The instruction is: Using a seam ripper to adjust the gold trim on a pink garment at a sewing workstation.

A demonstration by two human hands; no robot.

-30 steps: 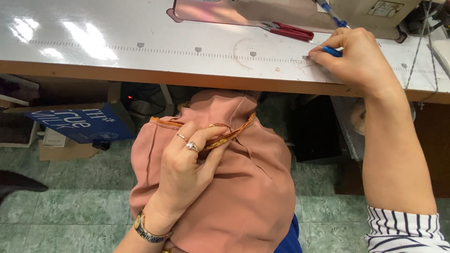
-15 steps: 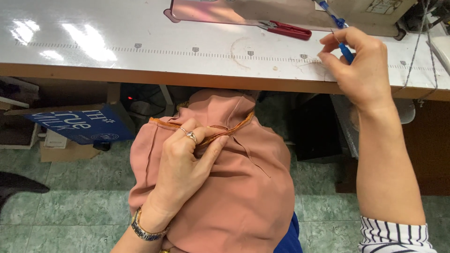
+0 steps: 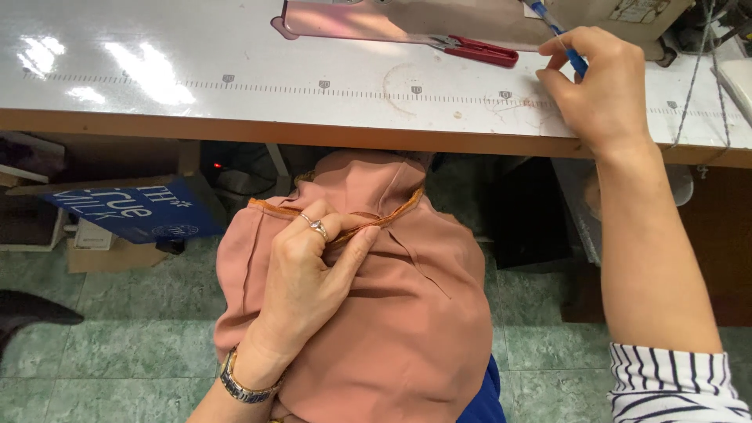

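A salmon-pink garment [image 3: 407, 313] lies in my lap below the table edge. My left hand [image 3: 309, 270], with a ring and a wristwatch, pinches its orange-trimmed edge [image 3: 392, 219] between thumb and fingers. My right hand [image 3: 603, 86] is raised over the white table top [image 3: 235, 70] at the right and holds a thin blue-handled tool [image 3: 560, 35] between thumb and fingers, its tip pointing up and left.
Red-handled thread snips [image 3: 478, 51] lie on the table beside a pink cloth piece [image 3: 352, 19] under the sewing machine [image 3: 627, 12]. A printed ruler strip [image 3: 313, 88] runs along the table. A blue box [image 3: 125, 207] sits below on the green tiled floor [image 3: 117, 345].
My right hand has lifted off the table surface with the blue tool and moved slightly right and up. My left hand keeps its grip on the garment edge.
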